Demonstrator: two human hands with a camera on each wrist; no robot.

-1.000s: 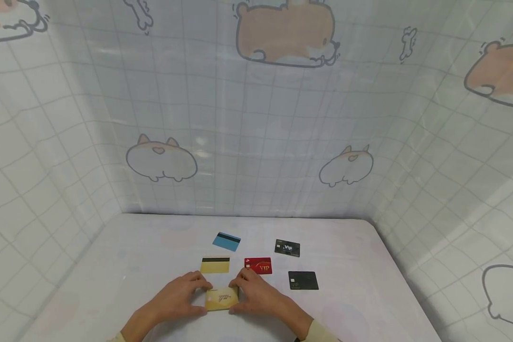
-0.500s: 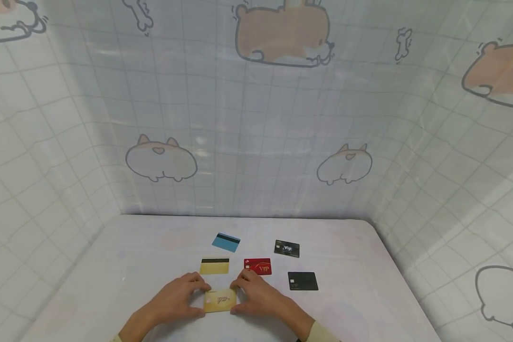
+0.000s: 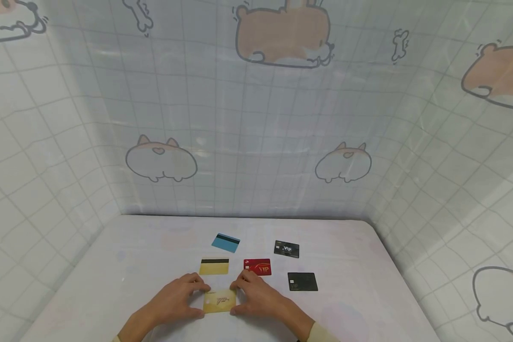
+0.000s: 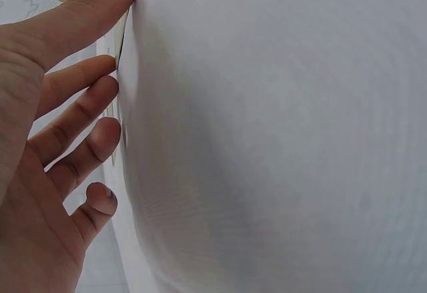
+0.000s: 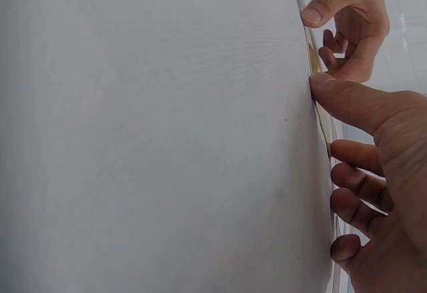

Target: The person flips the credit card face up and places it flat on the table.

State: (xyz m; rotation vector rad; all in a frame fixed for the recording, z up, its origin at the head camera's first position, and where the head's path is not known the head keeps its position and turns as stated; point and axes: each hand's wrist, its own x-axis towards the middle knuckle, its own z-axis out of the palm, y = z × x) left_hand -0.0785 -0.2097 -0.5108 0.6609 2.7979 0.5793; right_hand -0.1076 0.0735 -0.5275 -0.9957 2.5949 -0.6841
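Note:
In the head view a gold plastic card (image 3: 220, 301) with script lettering lies flat near the front of the table, between both hands. My left hand (image 3: 174, 299) grips its left end, thumb at the near corner and index finger at the far corner. Its other fingers curl loosely in the left wrist view. My right hand (image 3: 258, 294) holds the right end the same way, its fingertips beside the card's edge. Just beyond lie a yellow card (image 3: 214, 269) with a black stripe and a red VIP card (image 3: 261, 269), which the right hand partly overlaps.
Farther back lie a blue striped card (image 3: 225, 243) and a black Vip card (image 3: 287, 249). Another black card (image 3: 302, 282) rests right of the right hand. A white cloth covers the table (image 3: 367, 304); gridded curtains with cartoon dogs (image 3: 162, 161) enclose it on three sides.
The gold card has shifted very slightly toward me and left, with its right end now flatter. Both hands keep nearly the same place; the other cards lie as before.

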